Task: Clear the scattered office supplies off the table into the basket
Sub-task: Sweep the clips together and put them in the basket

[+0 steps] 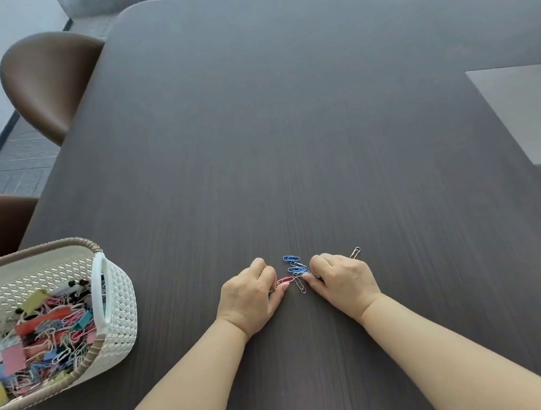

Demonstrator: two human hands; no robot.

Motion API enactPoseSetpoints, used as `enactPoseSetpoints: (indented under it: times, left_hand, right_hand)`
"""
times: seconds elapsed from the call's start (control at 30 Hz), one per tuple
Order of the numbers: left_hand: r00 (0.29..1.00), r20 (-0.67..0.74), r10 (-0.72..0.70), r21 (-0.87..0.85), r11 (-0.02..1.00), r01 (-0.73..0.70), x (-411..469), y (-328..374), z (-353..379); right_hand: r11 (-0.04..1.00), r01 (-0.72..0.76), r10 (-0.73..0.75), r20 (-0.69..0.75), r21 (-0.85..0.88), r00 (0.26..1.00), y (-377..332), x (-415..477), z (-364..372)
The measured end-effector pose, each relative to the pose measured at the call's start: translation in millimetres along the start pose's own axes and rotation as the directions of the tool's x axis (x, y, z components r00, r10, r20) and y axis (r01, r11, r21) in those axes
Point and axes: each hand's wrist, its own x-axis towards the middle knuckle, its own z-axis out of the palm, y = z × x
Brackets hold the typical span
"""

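Observation:
Several paper clips [294, 269], blue, pink and silver, lie in a small cluster on the dark wooden table [285, 117]. My left hand [251, 294] rests curled at the cluster's left, its fingertips on a pink clip [285, 280] with more clips under the fingers. My right hand [343, 279] is curled at the cluster's right, fingertips pinching clips at its edge. One silver clip [355, 252] lies alone just beyond my right hand. The white perforated basket [117, 302] stands at the left front, holding many coloured clips and binder clips.
Brown chairs [49, 82] stand along the table's left side and far end. A pale grey panel [530, 111] is set into the table at the right. The basket's white handle [99, 294] lies folded against its right rim.

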Motion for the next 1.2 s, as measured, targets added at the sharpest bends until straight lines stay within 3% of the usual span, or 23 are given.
enactPoseSetpoints:
  times: [0.27,0.37,0.43,0.57,0.7,0.8,0.97,1.07,1.2]
  left_hand:
    - [1.000,0.008,0.024,0.002,1.000,-0.024,-1,0,0]
    - [1.000,0.007,-0.006,0.006,1.000,0.006,-10,3,-9]
    - [0.999,-0.013,-0.033,-0.038,0.999,0.033,-23,4,-22]
    - [0.988,-0.148,-0.045,-0.122,0.992,0.027,-43,-3,-75]
    - [0.955,-0.295,-0.004,-0.096,0.995,-0.025,-43,-31,-158]
    - [0.952,-0.301,-0.061,-0.061,0.997,0.045,-46,-72,-212]
    - [0.954,-0.117,-0.277,-0.005,0.960,0.278,-71,-142,-248]
    - [0.915,0.023,-0.402,-0.042,0.914,0.402,-86,-169,-247]
    - [0.892,0.219,-0.395,-0.051,0.908,0.415,-100,-196,-253]
  right_hand:
    - [0.978,-0.121,0.140,0.101,-0.169,0.985,-19,-8,-13]
    - [0.974,-0.170,0.198,0.200,-0.150,0.960,-30,-25,-27]
    - [0.967,-0.244,0.255,0.225,-0.076,0.940,-39,-35,-42]
    - [0.861,-0.419,0.362,0.233,0.287,0.903,-71,-20,-74]
    - [0.820,-0.310,0.297,0.106,0.481,0.949,-129,24,-110]
    - [0.804,-0.171,0.224,-0.025,0.570,0.974,-183,57,-125]
    - [0.831,-0.034,0.083,-0.064,0.555,0.995,-261,97,-120]
    - [0.835,-0.061,0.037,0.055,0.547,0.998,-291,114,-107]
    - [0.883,-0.118,0.010,0.234,0.454,0.972,-311,122,-89]
